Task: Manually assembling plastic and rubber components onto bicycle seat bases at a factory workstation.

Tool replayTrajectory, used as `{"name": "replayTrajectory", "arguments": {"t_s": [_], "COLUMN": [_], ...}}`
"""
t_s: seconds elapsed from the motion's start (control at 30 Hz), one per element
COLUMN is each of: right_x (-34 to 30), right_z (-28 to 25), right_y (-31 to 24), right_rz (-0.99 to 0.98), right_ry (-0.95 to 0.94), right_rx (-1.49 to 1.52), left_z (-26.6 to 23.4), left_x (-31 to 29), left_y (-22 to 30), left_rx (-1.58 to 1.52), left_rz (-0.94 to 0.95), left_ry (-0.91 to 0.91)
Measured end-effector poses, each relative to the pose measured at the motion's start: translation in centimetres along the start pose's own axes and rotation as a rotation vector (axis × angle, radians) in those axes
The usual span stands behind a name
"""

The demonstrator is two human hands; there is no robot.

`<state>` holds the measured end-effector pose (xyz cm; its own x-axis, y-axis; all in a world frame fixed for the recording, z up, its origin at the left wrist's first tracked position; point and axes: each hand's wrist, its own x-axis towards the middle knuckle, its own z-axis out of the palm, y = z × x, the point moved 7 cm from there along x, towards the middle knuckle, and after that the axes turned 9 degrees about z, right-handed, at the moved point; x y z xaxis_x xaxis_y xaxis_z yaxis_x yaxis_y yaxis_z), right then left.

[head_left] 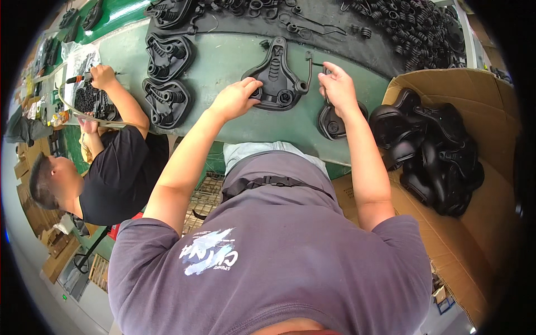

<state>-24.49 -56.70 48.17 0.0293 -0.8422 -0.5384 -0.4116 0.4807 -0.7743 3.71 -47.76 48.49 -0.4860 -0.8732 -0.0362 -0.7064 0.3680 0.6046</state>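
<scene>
A black bicycle saddle (273,71) lies underside up on the green tabletop, its narrow end pointing away from me and a coil spring showing along its middle. My left hand (237,99) pinches its left edge between fingers and thumb. Just right of the saddle, my right hand (338,88) is closed on a thin dark bent rod (309,70). The rod's lower end comes down by the saddle's right edge; whether it touches cannot be made out. Below my right hand lies another saddle (331,121), partly covered by the hand and wrist.
Two saddles (166,104) (167,57) lie at my left, with more beyond. Black springs and small fittings (385,30) heap on a dark mat (329,47) at the back. A cardboard box (474,84) of black saddles stands at right. A co-worker (123,167) works at far left.
</scene>
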Motion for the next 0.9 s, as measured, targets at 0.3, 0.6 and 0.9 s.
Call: {"name": "replayTrajectory", "arguments": {"t_s": [0.3,0.6,0.9], "right_x": [3.9,5.8,1.8], "right_z": [7.6,9.7,11.5], "right_y": [0.5,-5.9,-3.5], "right_rz": [0.611,-0.232,-0.279], "right_ry": [-0.337,-0.196,0.147], "right_rx": [0.877,-0.528,-0.507], "left_z": [0.6,1.8,1.3], "left_x": [0.2,0.5,1.4], "left_y": [-1.7,-3.2,-2.7], "left_rx": [-0.167,-0.386,-0.350], "left_rz": [-0.067,-0.258,-0.235], "left_ry": [0.122,0.068,0.076]}}
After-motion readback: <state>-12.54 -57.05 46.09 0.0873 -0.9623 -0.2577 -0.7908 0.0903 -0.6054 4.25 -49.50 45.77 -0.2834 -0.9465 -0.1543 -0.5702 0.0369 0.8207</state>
